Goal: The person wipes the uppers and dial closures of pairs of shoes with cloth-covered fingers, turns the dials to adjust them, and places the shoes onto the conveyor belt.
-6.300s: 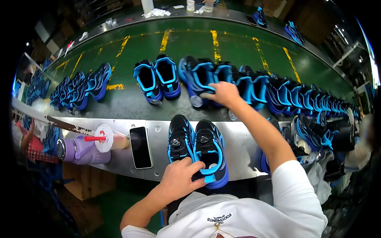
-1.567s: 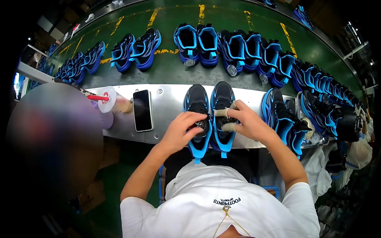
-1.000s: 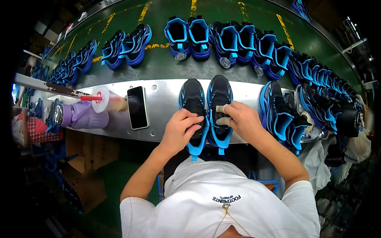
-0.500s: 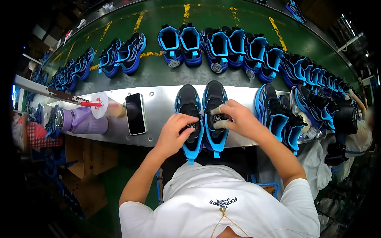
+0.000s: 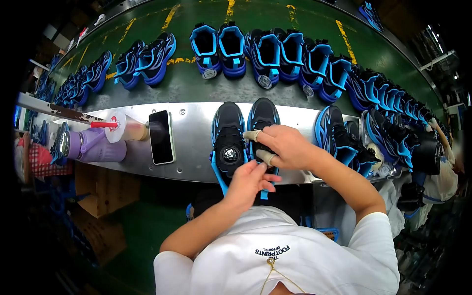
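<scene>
Two black-and-blue sneakers stand side by side before me, toes pointing away. The left sneaker [image 5: 228, 129] shows a round silver emblem on its tongue, and neither hand is on it. My right hand [image 5: 287, 147], light covers on two fingertips, is closed over the tongue area of the right sneaker [image 5: 263, 110]. My left hand [image 5: 247, 186] reaches over the left sneaker's heel to the right sneaker's opening. Its foremost fingertips meet near my right thumb, with the other fingers loosely bent. Whatever lies between those tips is hidden, as is the right sneaker's emblem.
A phone [image 5: 161, 137], a lilac bottle [image 5: 103, 145] and a lidded cup with a red straw [image 5: 133, 129] stand left on the metal ledge [image 5: 191, 147]. More sneakers [image 5: 336, 125] stand to the right. Several pairs line the green surface [image 5: 196, 93] beyond.
My left hand has left the left sneaker's tongue and moved right to the other sneaker, uncovering the emblem. My right hand has shifted slightly left.
</scene>
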The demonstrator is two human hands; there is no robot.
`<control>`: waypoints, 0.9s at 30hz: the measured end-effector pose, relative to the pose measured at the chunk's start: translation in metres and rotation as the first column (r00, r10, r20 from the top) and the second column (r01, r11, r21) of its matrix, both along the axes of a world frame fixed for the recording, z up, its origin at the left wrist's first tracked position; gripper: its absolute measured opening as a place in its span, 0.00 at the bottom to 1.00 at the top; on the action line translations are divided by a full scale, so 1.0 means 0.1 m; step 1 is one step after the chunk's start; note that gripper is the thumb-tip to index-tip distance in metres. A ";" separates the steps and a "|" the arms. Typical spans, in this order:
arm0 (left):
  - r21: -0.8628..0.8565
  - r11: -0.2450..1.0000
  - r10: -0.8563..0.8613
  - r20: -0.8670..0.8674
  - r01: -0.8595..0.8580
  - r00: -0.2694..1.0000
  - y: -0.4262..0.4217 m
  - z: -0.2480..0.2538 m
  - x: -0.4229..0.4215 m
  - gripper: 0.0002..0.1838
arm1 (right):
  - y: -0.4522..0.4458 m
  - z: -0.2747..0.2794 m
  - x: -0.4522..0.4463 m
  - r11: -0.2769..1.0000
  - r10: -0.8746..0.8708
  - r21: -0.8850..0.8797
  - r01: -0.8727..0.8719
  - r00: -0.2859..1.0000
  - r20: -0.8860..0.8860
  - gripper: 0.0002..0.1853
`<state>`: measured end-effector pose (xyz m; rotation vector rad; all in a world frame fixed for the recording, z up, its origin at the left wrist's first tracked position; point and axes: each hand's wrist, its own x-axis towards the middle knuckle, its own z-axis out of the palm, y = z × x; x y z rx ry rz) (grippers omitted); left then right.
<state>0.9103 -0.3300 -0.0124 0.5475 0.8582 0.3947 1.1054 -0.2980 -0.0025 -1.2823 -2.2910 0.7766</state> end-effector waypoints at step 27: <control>0.016 0.997 0.081 0.029 -0.081 0.996 -0.20 -0.15 0.29 0.15 | -0.07 -0.16 0.19 0.996 0.016 -0.084 -0.011 0.998 0.057 0.34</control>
